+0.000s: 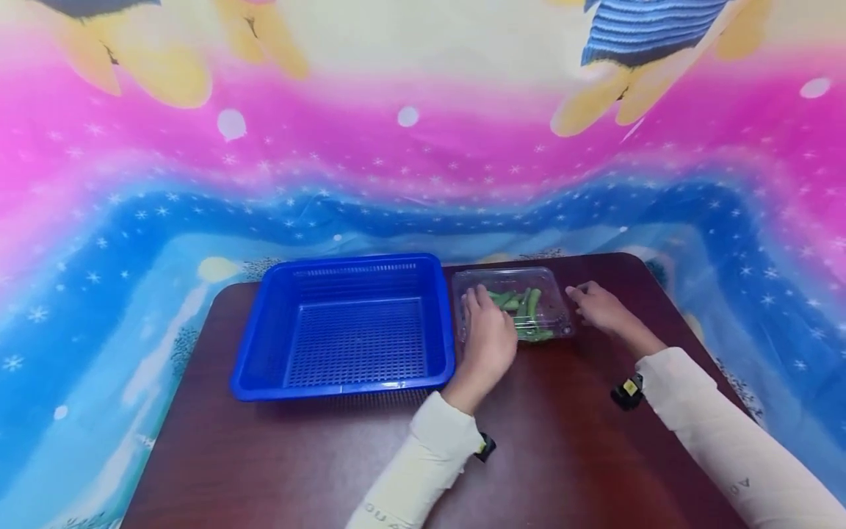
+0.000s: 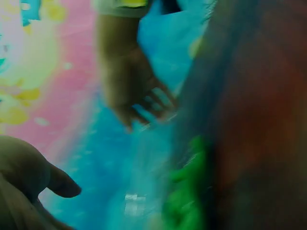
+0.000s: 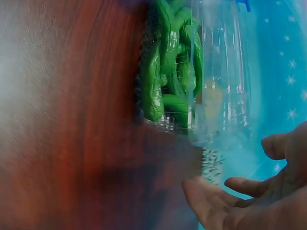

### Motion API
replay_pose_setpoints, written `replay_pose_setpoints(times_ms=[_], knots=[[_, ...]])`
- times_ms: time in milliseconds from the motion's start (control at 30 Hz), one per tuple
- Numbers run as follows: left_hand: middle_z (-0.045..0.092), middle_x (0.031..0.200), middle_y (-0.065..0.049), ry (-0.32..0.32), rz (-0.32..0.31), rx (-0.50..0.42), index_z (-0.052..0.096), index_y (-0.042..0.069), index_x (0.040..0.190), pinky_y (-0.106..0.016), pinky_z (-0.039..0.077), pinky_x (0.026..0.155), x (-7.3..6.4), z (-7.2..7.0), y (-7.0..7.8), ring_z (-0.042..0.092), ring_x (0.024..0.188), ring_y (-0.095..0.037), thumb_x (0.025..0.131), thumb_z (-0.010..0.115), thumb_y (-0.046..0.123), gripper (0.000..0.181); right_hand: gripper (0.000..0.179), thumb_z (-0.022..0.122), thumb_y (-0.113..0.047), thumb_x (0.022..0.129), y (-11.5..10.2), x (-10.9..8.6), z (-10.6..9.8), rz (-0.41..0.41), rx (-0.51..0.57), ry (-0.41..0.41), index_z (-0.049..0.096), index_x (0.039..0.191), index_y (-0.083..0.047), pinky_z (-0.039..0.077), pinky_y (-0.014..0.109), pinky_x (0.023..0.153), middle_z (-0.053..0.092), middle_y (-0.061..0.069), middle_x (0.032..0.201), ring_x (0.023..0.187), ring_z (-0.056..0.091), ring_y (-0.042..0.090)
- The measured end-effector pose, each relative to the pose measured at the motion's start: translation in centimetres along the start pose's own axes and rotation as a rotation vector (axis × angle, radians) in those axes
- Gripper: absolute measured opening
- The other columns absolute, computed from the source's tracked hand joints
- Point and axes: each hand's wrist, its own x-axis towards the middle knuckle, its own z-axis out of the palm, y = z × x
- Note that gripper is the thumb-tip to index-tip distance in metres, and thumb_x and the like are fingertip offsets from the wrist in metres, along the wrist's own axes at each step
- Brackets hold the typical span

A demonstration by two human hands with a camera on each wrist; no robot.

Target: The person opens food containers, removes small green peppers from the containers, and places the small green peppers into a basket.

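A clear plastic box (image 1: 558,327) holding several long green peppers (image 1: 522,303) stands on the table; the right wrist view shows the green peppers (image 3: 165,62) close up. My left hand (image 1: 489,334) is at the box's left side, its fingers over the near left part. In the left wrist view that hand (image 2: 24,182) shows its thumb held apart. Just off the box's right side is my right hand (image 1: 600,307), with fingers loosely extended. The right wrist view has this hand (image 3: 259,191) apart from the box, nothing in its grasp. Whether the box's lid is closed I cannot tell.
Left of the box sits a blue plastic basket (image 1: 344,389) with a slotted bottom. Both stand on a dark reddish-brown table (image 1: 542,441). A patterned cloth (image 1: 370,169) in pink and blue hangs behind and around the table.
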Motion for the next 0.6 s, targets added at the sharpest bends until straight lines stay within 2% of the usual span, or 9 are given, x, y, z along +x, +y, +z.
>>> replay_pose_setpoints(times_ms=[100, 200, 300, 400, 500, 600], knots=[[0.027, 0.162, -0.035, 0.083, -0.023, 0.109, 0.035, -0.009, 0.153, -0.056, 0.023, 0.128, -0.7, 3.2, -0.6, 0.02, 0.154, -0.051, 0.1, 0.062, 0.028, 0.07, 0.066, 0.025, -0.034, 0.113, 1.2, -0.4, 0.2, 0.009, 0.193, -0.036, 0.016, 0.153, 0.018, 0.046, 0.059, 0.113, 0.032, 0.043, 0.148, 0.138, 0.041, 0.055], [0.021, 0.165, -0.034, 0.159, -0.077, 0.141, 0.03, -0.007, 0.157, -0.059, 0.02, 0.128, -0.6, 4.8, -1.6, 0.014, 0.156, -0.049, 0.103, 0.058, 0.039, 0.075, 0.055, 0.032, -0.022, 0.112, 1.8, -0.3, 0.8, 0.016, 0.298, -0.051, 0.026, 0.15, 0.018, 0.054, 0.047, 0.108, 0.039, 0.039, 0.147, 0.133, 0.051, 0.046], [0.017, 0.166, -0.033, 0.195, -0.142, 0.059, 0.023, -0.007, 0.159, -0.06, 0.019, 0.128, -0.2, 5.4, -2.6, 0.014, 0.157, -0.047, 0.106, 0.05, 0.043, 0.078, 0.048, 0.036, -0.015, 0.111, 2.1, 0.0, 1.5, 0.024, 0.359, -0.06, 0.035, 0.147, 0.016, 0.059, 0.034, 0.099, 0.055, 0.027, 0.135, 0.114, 0.065, 0.024], [0.023, 0.164, -0.033, 0.214, -0.198, -0.017, 0.021, -0.008, 0.159, -0.059, 0.025, 0.125, 0.5, 5.7, -3.3, 0.023, 0.154, -0.047, 0.107, 0.051, 0.041, 0.078, 0.047, 0.038, -0.014, 0.111, 2.3, 0.4, 1.9, 0.033, 0.423, -0.052, 0.038, 0.147, 0.015, 0.061, 0.025, 0.09, 0.061, 0.014, 0.12, 0.095, 0.066, 0.006], [0.034, 0.159, -0.031, 0.256, -0.236, -0.117, 0.027, -0.01, 0.156, -0.057, 0.034, 0.122, 1.1, 6.2, -3.6, 0.036, 0.147, -0.047, 0.104, 0.058, 0.033, 0.074, 0.047, 0.036, -0.014, 0.111, 2.5, 0.5, 1.5, 0.049, 0.452, -0.033, 0.036, 0.149, 0.015, 0.06, 0.021, 0.084, 0.06, 0.006, 0.112, 0.087, 0.064, 0.003], [0.041, 0.155, -0.029, 0.325, -0.256, -0.269, 0.035, -0.009, 0.153, -0.054, 0.036, 0.121, 0.8, 6.6, -4.2, 0.041, 0.144, -0.045, 0.1, 0.063, 0.025, 0.069, 0.047, 0.037, -0.013, 0.111, 2.5, 0.6, 1.6, 0.062, 0.473, -0.026, 0.035, 0.15, 0.015, 0.059, 0.02, 0.082, 0.059, 0.002, 0.109, 0.086, 0.062, 0.003]])
